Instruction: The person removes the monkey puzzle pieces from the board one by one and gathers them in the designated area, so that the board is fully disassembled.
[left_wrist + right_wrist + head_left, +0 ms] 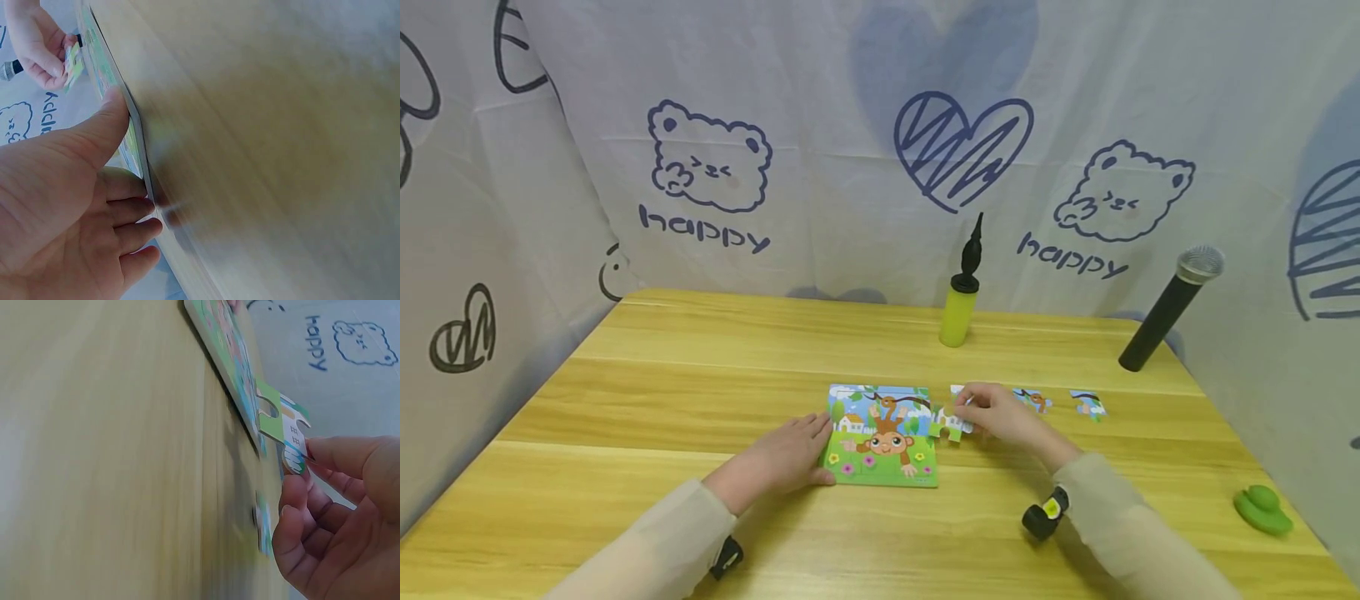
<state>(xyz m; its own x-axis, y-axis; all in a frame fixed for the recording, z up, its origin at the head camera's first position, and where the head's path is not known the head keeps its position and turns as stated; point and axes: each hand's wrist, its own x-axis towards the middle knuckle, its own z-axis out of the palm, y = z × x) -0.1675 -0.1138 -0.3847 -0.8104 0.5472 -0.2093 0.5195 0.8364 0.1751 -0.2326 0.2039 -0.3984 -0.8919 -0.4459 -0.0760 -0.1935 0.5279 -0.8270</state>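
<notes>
Head view: the left hand (782,458) lies flat with straight fingers on the table (700,383), pressed against the left edge of the monkey puzzle (883,435). The right hand (1000,412) pinches a puzzle piece (951,425) between thumb and fingertips at the puzzle's right edge; it seems to touch that edge, though blur makes this uncertain. Two loose pieces (1088,405) lie further right.

Table (700,375) was wood-grain, smooth, slight sheen. Puzzle (883,437) looked like printed card, semi-gloss. Backdrop (820,125) was matt printed cloth, creased. Pump (958,312) at upper centre was plastic; microphone (1165,312) had matt black body, metal mesh head.
</notes>
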